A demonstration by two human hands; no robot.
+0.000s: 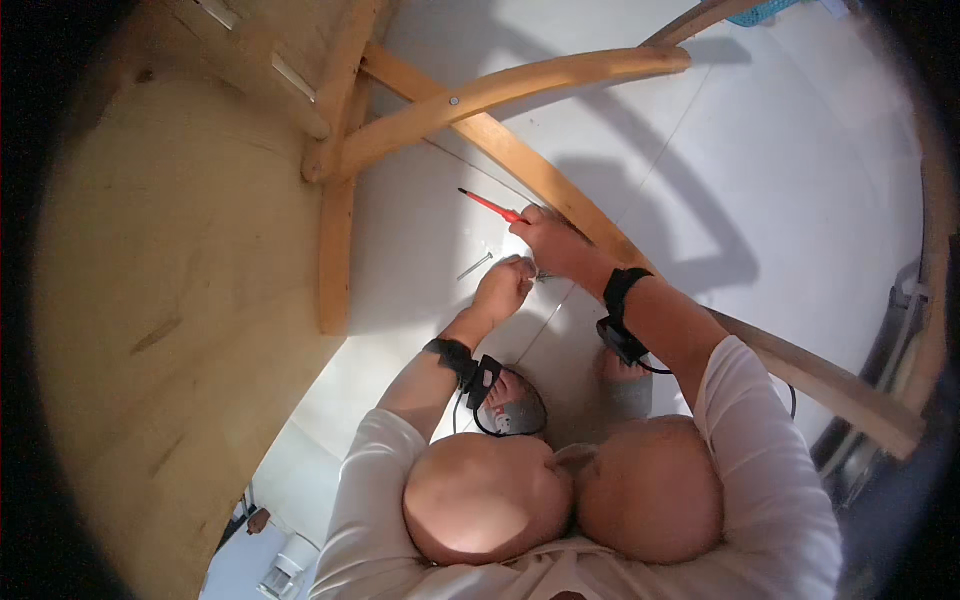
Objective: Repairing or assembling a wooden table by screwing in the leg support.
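My right hand (548,240) grips a red screwdriver (492,206), its dark tip pointing up and left. Just below it, my left hand (505,288) is closed, with fingers bent round something too small and hidden to name. A small white item (522,250) shows between my two hands. On the pale tiled floor, a long metal bolt (474,266) lies left of them, and more small metal hardware (544,277) shows at the right of my left fingers. A long wooden bar (530,169) runs diagonally behind my right hand.
A curved wooden piece (550,72) with a bolt head crosses the bar, joined near an upright leg (334,280). A large wooden panel (170,300) fills the left. More dark and wooden parts (905,330) stand at the right. My bare feet (505,398) are below my hands.
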